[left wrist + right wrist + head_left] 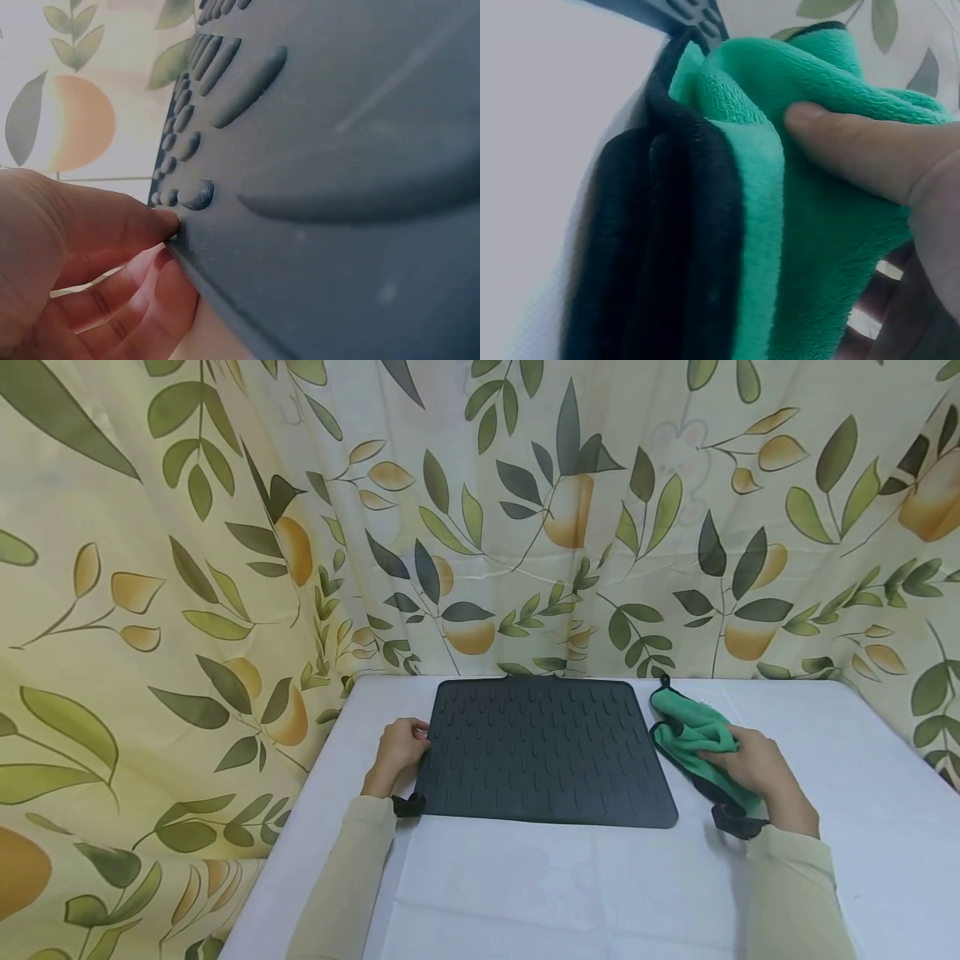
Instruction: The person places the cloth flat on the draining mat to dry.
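Observation:
A dark grey mat with rows of raised ridges lies on the white table. At its left edge my left hand pinches the rim; in the left wrist view the thumb is on top and the other fingers are curled beneath the edge. My right hand grips a bunched green cloth just to the right of the mat. In the right wrist view the thumb presses into the plush green side of the cloth, whose dark border and folds show at the left. Its other fingers are partly hidden behind the cloth.
The white table extends in front of the mat and out to the right. Along the table's back and left side hangs a curtain printed with leaves and fruit. Dark straps circle both wrists.

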The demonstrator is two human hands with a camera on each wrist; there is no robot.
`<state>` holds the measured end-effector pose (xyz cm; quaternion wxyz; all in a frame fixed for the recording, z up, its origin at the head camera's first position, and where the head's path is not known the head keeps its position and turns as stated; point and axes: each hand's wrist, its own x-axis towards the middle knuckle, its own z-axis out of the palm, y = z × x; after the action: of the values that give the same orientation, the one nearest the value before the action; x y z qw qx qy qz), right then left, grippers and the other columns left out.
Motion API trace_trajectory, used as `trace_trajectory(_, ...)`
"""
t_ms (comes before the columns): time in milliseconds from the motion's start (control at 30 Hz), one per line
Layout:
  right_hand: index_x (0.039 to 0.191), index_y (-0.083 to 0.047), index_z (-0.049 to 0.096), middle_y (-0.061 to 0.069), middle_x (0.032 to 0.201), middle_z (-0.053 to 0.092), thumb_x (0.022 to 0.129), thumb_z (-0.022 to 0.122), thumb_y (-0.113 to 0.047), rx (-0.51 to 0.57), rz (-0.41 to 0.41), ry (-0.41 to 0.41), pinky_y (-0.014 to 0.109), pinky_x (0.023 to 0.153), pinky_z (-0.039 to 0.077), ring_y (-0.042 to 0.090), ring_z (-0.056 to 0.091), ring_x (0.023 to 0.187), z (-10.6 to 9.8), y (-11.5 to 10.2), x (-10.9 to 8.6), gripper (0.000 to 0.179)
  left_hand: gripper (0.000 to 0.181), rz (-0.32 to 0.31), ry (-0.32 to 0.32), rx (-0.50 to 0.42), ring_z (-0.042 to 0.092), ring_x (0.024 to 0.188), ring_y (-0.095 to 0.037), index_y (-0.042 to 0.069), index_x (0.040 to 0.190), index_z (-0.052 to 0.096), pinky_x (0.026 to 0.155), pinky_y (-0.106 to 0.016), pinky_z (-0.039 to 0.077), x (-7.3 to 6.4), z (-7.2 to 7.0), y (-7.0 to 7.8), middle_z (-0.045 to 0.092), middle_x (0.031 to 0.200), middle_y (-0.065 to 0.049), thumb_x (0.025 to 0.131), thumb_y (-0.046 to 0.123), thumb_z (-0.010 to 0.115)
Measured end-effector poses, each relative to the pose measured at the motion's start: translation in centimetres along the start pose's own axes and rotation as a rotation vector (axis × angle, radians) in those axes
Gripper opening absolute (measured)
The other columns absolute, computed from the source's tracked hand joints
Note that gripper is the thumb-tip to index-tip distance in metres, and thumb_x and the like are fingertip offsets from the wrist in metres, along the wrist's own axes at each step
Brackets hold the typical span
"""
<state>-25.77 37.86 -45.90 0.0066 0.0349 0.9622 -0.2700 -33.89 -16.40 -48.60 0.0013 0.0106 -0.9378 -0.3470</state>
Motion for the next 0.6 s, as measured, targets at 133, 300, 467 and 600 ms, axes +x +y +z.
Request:
trace_trajectory(133,0.132,0.007,0.056,0.039,0.124,0.058,0.097,0.071,-0.029,0.027,0.017,0.080,0.061,0.079,0.047,0.047,0.055,0.098,-0.2,-0.5,-0.1,0.053,0.028,0.001,0.000,0.001,0.068,0.082,-0.020,0.003,0.119,0.073,0.069,-0.030,0.053,-0.1,0.0,0.0,0.075,0.096,-0.009,0.092,0.008,0.071)
trace_trajectory(300,0.130,0.006,0.058,0.038,0.125,0.058,0.097,0.071,-0.021,0.045,0.003,0.209,0.066,0.081,0.045,0.050,0.054,0.101,-0.3,-1.2,-0.1,0.044,0.027,-0.005,0.003,-0.005,0.066,0.081,-0.020,0.004,0.118,0.073,0.068,-0.030,0.052,-0.1,0.0,-0.1,0.074,0.095,-0.009,0.091,0.008,0.072)
trace_trajectory(467,0.127,0.007,0.060,0.039,0.122,0.059,0.098,0.070,-0.018,0.049,-0.035,0.332,0.069,0.082,0.043,0.056,0.055,0.106,-0.8,-2.2,-0.1,0.040,0.027,-0.008,0.001,-0.007,0.065,0.080,-0.019,0.003,0.118,0.073,0.067,-0.028,0.050,0.0,0.2,-0.1,0.073,0.094,-0.008,0.092,0.008,0.071)
trace_trajectory(600,0.126,0.008,0.060,0.039,0.121,0.059,0.098,0.070,-0.020,0.057,-0.053,0.401,0.071,0.084,0.041,0.059,0.055,0.108,-1.3,-3.1,-0.1,0.041,0.027,-0.010,-0.001,-0.011,0.064,0.080,-0.019,0.003,0.119,0.073,0.067,-0.028,0.050,0.0,0.2,-0.1,0.072,0.094,-0.008,0.092,0.008,0.072)
